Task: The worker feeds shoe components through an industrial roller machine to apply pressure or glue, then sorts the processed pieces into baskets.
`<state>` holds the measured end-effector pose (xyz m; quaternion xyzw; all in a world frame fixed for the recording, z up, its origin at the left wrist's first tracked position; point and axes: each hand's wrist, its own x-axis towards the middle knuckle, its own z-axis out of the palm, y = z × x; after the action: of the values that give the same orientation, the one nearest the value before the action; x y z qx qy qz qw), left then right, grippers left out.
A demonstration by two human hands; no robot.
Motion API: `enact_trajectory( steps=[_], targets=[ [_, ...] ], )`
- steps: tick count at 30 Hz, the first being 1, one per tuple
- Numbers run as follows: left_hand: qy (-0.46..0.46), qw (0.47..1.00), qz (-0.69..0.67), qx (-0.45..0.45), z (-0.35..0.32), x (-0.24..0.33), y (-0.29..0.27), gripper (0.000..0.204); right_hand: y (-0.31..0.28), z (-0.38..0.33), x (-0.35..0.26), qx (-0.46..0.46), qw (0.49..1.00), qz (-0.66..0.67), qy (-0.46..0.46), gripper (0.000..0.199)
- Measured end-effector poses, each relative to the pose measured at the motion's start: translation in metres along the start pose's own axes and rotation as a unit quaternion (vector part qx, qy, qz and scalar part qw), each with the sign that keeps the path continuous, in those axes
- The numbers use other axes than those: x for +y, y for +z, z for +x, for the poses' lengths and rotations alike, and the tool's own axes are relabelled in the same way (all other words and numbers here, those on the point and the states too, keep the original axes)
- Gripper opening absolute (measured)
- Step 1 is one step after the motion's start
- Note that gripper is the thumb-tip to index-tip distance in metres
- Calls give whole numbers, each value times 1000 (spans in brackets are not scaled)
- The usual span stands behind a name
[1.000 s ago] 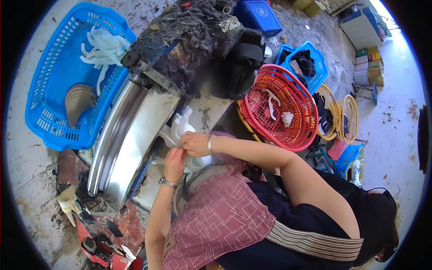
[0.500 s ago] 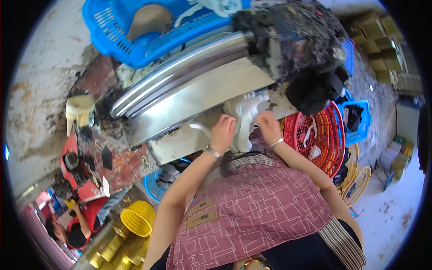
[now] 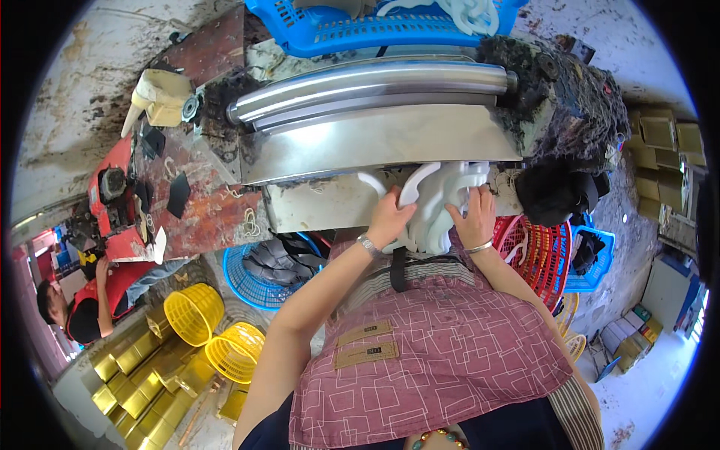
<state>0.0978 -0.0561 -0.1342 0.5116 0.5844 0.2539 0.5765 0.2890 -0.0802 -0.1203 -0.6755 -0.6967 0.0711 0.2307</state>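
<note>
My left hand [image 3: 390,218] is closed on one end of a white curved strip [image 3: 421,182], thin and S-shaped. A second white strip [image 3: 370,180] lies on the table just to its left. My right hand [image 3: 475,217] rests at the right edge of a pile of similar white wavy strips [image 3: 435,210], thumb and fingers apart. The pile lies at the table's near edge against my apron. In front of both hands, a sloping metal plate [image 3: 382,135] leads up to a machine's shiny metal roller [image 3: 375,84]. My fingers partly hide the strips.
A blue basket [image 3: 360,36] with white pieces stands behind the roller. A red basket [image 3: 551,251] is at my right, a blue basket [image 3: 247,289] with grey pieces at my left. A dark, lint-covered block [image 3: 577,109] flanks the roller. Another person [image 3: 94,304] sits far left.
My view has turned, levelling the roller. My left hand now holds a strip raised beside the pile; my right hand's fingers have spread onto the pile's right side.
</note>
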Motion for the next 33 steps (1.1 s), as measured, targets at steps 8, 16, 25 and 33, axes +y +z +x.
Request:
enact_trajectory(
  steps=[8, 16, 25, 33],
  targets=[
    [56, 991, 118, -35, 5, 12, 24, 38, 2, -5, 0, 20, 996, 65, -55, 43],
    [17, 997, -18, -70, 7, 18, 13, 30, -8, 11, 36, -225, 792, 506, 257, 29],
    [39, 984, -105, -136, -19, 52, 16, 29, -42, 28, 2, -224, 745, 568, 267, 32],
    [270, 961, -11, 65, -38, 85, 7, 15, -58, 36, -27, -160, 679, 615, 368, 25]
  ],
)
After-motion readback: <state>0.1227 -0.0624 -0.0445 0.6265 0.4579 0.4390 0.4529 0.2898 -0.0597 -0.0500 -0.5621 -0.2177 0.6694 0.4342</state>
